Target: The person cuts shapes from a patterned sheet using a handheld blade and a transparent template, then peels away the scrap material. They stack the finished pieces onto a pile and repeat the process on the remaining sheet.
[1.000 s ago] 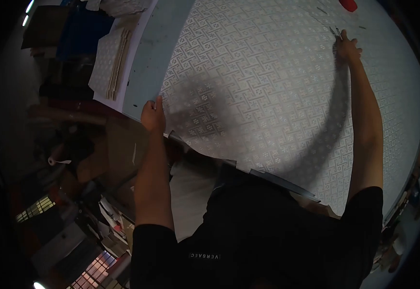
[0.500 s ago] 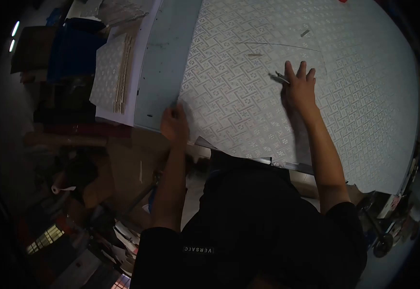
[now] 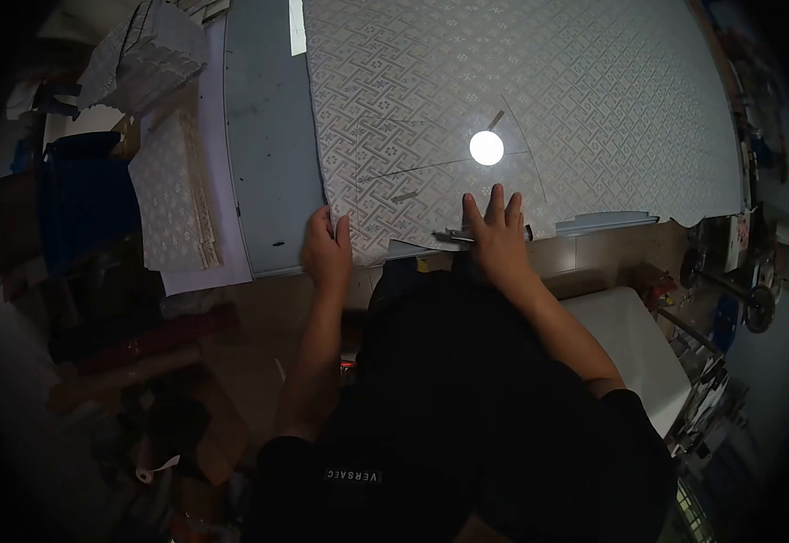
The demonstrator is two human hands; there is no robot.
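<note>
A cream fabric (image 3: 412, 63) with a woven lattice and flower pattern covers the work table. My left hand (image 3: 328, 249) is at its front left corner, thumb and fingers closed on the edge. With fingers spread, my right hand (image 3: 500, 237) presses near the front edge. A slim silver-and-dark tool (image 3: 456, 235), pen-like in shape, is tucked under its thumb and pokes out on both sides. Ahead of the fingers lies a clear sheet (image 3: 444, 185) with thin straight and curved outlines. A round white glare shows on it, and a small grey strip (image 3: 404, 196) lies nearby.
To the left runs the bare grey tabletop (image 3: 272, 154). Beside it, a stack of patterned pieces (image 3: 172, 195) rests on a white sheet, with more folded pieces (image 3: 154, 54) behind. A pale covered surface (image 3: 630, 339) stands to my right, near a wheeled metal stand (image 3: 756, 308).
The clear sheet and my right hand have come nearer the front edge and leftward. My left hand is still at the left corner. The whole view has shifted, and a round glare has appeared.
</note>
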